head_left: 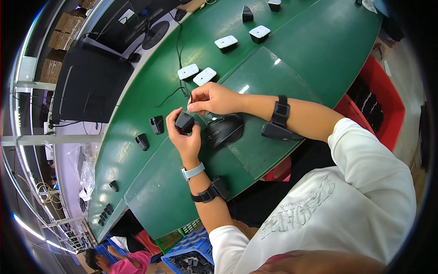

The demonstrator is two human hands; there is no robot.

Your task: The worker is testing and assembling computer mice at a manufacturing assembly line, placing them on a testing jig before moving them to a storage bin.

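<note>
My left hand [185, 139], with a pale watch on its wrist, is closed around a small black box-shaped device [185, 122] and holds it above the green table. Right beside it, my right hand [210, 99] pinches what looks like the end of a thin black cable [181, 59] at the top of the device. The fingertips hide most of that end, so I cannot tell whether it touches the device. A black computer mouse [223, 130] lies next to both hands. Two white-topped black devices [204, 76] sit just beyond my right hand.
More white-topped devices [260, 33] stand farther back on the green table [310, 41]. Several black devices [156, 124] lie to the left. Monitors [93, 82] line the far side. A red bin [392, 109] is at right; a blue crate [189, 255] and another person [132, 262] are below left.
</note>
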